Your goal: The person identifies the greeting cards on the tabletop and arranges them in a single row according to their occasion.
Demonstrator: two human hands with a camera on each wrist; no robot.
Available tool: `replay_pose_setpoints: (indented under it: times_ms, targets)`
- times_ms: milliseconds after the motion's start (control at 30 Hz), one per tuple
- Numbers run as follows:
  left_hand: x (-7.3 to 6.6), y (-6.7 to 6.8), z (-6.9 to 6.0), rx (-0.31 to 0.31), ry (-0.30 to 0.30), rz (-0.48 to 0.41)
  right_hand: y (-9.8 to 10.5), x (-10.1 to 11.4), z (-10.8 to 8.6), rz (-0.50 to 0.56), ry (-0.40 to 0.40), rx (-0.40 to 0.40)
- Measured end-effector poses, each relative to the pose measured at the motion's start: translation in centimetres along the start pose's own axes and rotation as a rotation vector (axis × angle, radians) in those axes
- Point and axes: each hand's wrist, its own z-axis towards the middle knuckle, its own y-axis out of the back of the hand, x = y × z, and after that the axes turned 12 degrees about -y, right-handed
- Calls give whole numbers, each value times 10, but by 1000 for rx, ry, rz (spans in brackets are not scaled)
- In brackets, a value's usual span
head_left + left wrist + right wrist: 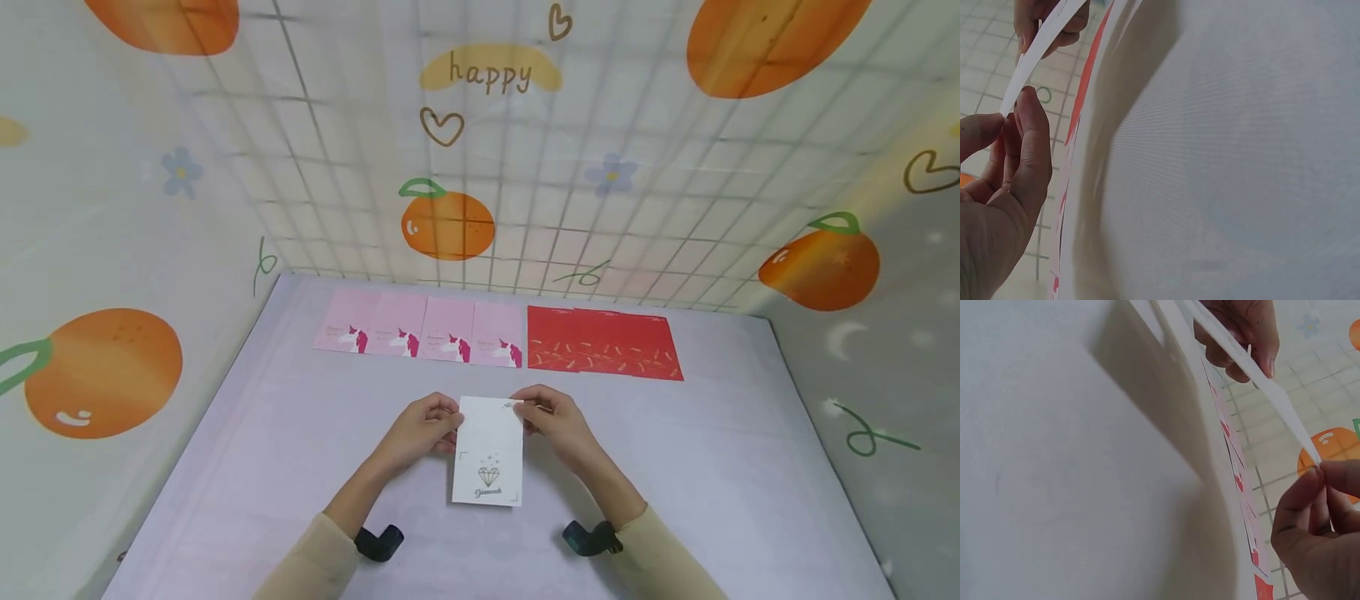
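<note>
A white card (489, 454) printed with a diamond drawing and the word "Diamonds" is held up between both hands, above the table. My left hand (425, 427) pinches its left edge between thumb and fingers. At the upper right corner my right hand (553, 419) pinches it the same way. Seen nearly edge-on, the card (1034, 56) runs between the two hands in the left wrist view. From the right wrist, the card (1285, 406) also looks thin, and its shadow falls on the table.
Several pink unicorn cards (397, 323) lie in a row at the back of the table (247, 433). Right of them are overlapping red cards (600, 342) with gold marks. A grid wall behind is covered by orange-printed cloth (495, 150). Dark wrist cameras (381, 543) sit on both wrists.
</note>
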Motion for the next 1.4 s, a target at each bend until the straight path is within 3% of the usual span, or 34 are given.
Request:
replay_pose_setpoints:
  times_ms: [333, 600, 900, 1400]
  targets:
    - [-1, -2, -4, -9, 6, -40, 1, 6, -1, -7, 7, -15]
    - [2, -4, -13, 36, 27, -85, 10, 14, 0, -5, 31, -38]
    - [2, -12, -24, 79, 55, -54, 14, 12, 3, 17, 36, -61]
    - [6, -16, -27, 85, 27, -59, 13, 9, 4, 25, 42, -65]
